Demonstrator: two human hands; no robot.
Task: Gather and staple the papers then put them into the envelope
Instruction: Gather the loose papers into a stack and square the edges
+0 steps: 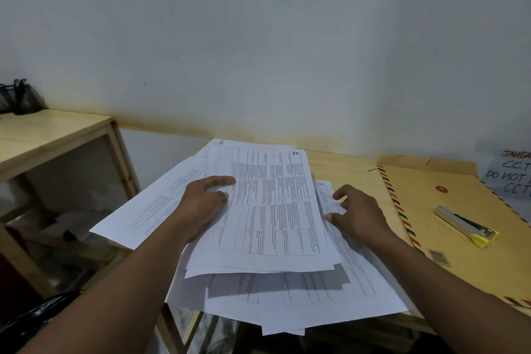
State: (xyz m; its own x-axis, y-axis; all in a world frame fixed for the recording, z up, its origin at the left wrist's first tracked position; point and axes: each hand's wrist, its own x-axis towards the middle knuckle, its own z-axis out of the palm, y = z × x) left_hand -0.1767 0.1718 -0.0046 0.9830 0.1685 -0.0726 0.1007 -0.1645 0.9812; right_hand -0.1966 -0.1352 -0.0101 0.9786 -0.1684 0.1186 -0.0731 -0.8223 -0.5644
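- The loose sheets [316,299], nearest the camera, are seen fanned out below both wrists, their near corners hanging past the front edge of the table [353,169].
- A bundle of papers [273,210], printed with tables, is held raised above those sheets, and a shadow is cast on them.
- The bundle's left edge is pinched by the left hand [201,207]: two digits are laid on top, and the rest are hidden under the paper.
- The right hand [356,215] is kept loosely spread. Its fingertips [339,195] are rested on a lower sheet just beside the bundle's right edge, with nothing gripped.
- More sheets are spread beyond the left hand's knuckles, jutting over the table's left edge towards a wooden shelf unit [43,135].
- The envelope [459,253] is laid flat, well to the right of the right hand's fingers, with its striped border facing them.
- A stapler [465,225] is rested on the envelope, apart from both hands.
- Bare tabletop is left between the right fingers and the envelope, and beyond the bundle towards the wall.
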